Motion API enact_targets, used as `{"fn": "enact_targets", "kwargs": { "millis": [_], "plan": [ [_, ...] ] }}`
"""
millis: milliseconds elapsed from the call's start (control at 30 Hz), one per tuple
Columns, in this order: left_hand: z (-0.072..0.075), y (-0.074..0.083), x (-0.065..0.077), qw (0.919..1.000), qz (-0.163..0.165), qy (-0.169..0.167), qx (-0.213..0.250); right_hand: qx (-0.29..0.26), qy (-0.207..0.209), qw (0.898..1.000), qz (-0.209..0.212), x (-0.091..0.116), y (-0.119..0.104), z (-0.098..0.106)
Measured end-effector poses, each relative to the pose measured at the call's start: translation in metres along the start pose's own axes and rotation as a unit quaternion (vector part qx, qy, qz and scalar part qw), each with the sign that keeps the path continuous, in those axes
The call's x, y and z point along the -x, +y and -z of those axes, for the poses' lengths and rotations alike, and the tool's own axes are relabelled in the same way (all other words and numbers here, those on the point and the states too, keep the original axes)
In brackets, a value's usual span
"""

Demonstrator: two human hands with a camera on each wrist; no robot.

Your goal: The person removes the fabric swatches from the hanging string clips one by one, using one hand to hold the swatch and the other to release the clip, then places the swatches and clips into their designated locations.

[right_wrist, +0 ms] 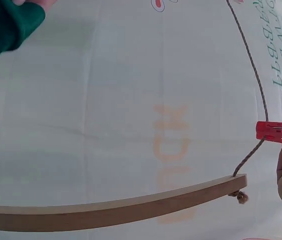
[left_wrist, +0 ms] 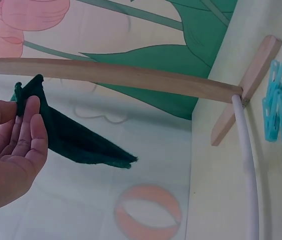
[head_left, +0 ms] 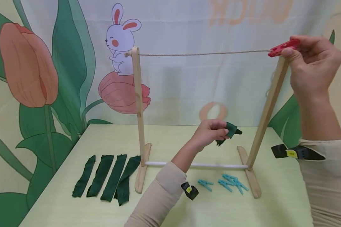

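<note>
My right hand [head_left: 315,63] pinches a red clothespin [head_left: 282,48] beside the top of the right wooden post. In the right wrist view that clothespin [right_wrist: 273,131] sits across the twine [right_wrist: 251,57] close to the post's end. Lower down, my left hand [head_left: 211,134] holds a dark green cloth strip [head_left: 231,130] between thumb and fingers. The left wrist view shows the cloth [left_wrist: 81,140] hanging from the fingertips of the left hand [left_wrist: 13,140], apart from the line. The twine [head_left: 201,54] runs between two wooden posts and bears no cloth.
Several dark green cloth strips [head_left: 113,178] lie on the pale table [head_left: 74,217] at the left. Several blue clothespins [head_left: 233,181] lie near the right foot of the frame. A white rod [head_left: 216,165] joins the left post [head_left: 138,104] and right post [head_left: 268,113] at the bottom.
</note>
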State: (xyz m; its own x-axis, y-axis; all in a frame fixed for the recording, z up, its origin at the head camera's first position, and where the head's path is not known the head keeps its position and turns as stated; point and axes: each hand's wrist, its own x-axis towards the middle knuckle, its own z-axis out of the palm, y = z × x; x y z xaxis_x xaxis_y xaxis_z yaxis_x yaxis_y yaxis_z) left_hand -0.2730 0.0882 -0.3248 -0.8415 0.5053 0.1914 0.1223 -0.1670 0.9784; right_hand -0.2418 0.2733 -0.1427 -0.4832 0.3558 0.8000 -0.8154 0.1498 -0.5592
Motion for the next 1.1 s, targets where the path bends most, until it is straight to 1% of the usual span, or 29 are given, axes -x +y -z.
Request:
{"fn": "enact_targets", "kwargs": {
  "millis": [33,100,233,267,300,367,400,467,533,600,633,667,733,800,867,933,1000,1033,1100],
  "plan": [
    [0.001,0.001,0.001,1.0000,0.000,-0.001,-0.001,0.010,-0.002,1.000,0.010,0.000,-0.001,-0.001],
    [0.004,0.001,0.003,1.0000,0.000,-0.003,-0.004,0.016,0.001,1.000,0.011,-0.002,-0.004,-0.002],
    [0.010,0.001,0.006,1.0000,0.003,0.000,-0.007,0.076,-0.001,0.997,0.017,-0.005,-0.008,-0.002],
    [0.011,0.000,0.007,1.0000,0.004,0.003,-0.008,0.069,-0.001,0.998,0.010,-0.006,-0.010,-0.001],
    [0.013,0.000,0.007,0.9999,0.004,0.008,-0.009,0.074,-0.002,0.997,0.007,-0.007,-0.010,-0.001],
    [0.017,-0.001,0.009,0.9998,0.005,0.019,-0.008,0.049,-0.011,0.999,-0.002,-0.007,-0.010,0.002],
    [0.018,-0.002,0.010,0.9997,0.007,0.023,-0.004,0.055,-0.015,0.998,-0.008,-0.006,-0.010,0.003],
    [0.021,-0.004,0.012,0.9995,0.010,0.028,0.000,0.028,-0.021,0.999,-0.023,-0.003,-0.008,0.006],
    [0.023,-0.005,0.014,0.9995,0.012,0.030,0.003,-0.014,-0.024,0.999,-0.037,0.001,-0.007,0.008],
    [0.025,-0.007,0.016,0.9995,0.010,0.029,0.002,-0.022,-0.024,0.999,-0.042,0.005,-0.007,0.011],
    [0.026,-0.008,0.017,0.9996,0.009,0.029,-0.002,-0.040,-0.024,0.998,-0.045,0.007,-0.006,0.012],
    [0.027,-0.009,0.019,0.9996,0.006,0.028,-0.005,-0.045,-0.024,0.998,-0.048,0.010,-0.006,0.013],
    [0.029,-0.010,0.022,0.9995,0.002,0.029,-0.011,-0.041,-0.031,0.997,-0.049,0.015,-0.004,0.016],
    [0.031,-0.012,0.026,0.9994,0.006,0.029,-0.017,-0.023,-0.042,0.998,-0.049,0.022,-0.002,0.019],
    [0.034,-0.014,0.031,0.9993,0.009,0.030,-0.020,-0.022,-0.047,0.998,-0.042,0.028,0.001,0.021],
    [0.037,-0.017,0.033,0.9993,0.010,0.029,-0.022,-0.036,-0.046,0.998,-0.030,0.034,0.005,0.021],
    [0.040,-0.019,0.035,0.9993,0.010,0.029,-0.023,-0.065,-0.032,0.997,-0.036,0.039,0.008,0.021],
    [0.041,-0.020,0.036,0.9992,0.009,0.030,-0.024,-0.085,-0.027,0.996,-0.030,0.041,0.010,0.020],
    [0.044,-0.021,0.037,0.9991,0.005,0.035,-0.023,-0.103,-0.013,0.994,-0.027,0.045,0.014,0.021]
  ]
}}
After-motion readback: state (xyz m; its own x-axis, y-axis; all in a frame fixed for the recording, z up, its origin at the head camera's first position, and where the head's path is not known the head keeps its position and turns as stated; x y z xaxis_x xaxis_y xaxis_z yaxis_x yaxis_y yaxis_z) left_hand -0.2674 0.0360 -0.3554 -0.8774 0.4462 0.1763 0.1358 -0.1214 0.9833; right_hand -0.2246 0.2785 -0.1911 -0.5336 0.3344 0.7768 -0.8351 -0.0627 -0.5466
